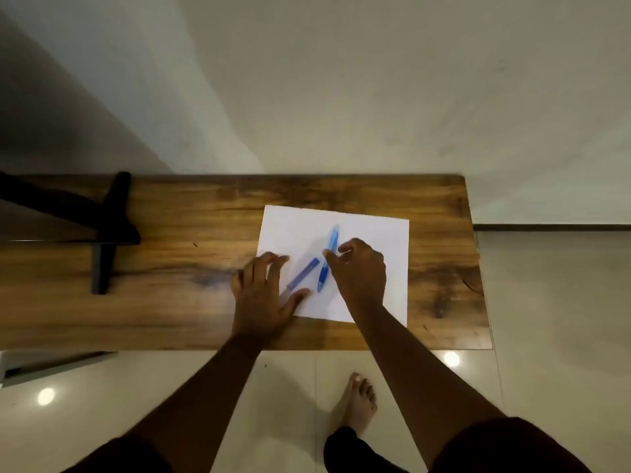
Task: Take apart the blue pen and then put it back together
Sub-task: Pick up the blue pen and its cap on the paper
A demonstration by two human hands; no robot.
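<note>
- Pen barrel (pixel 328 257) and cap (pixel 303 274) on the paper (pixel 375 240): light, stiff, slippery; pinch mid-length.
- Left hand (pixel 263 295) spread beside cap; right hand (pixel 358 271) fingers curled at barrel, grip unclear.

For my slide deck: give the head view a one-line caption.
Both hands reach for two blue pen pieces on white paper.

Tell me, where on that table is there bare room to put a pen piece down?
Bare wood lies between the black stand and the left hand, and right of the white paper to the table edge. The paper's far corners are bare too. Its middle is crowded: two blue pen pieces between both hands, the right hand close beside one.
</note>
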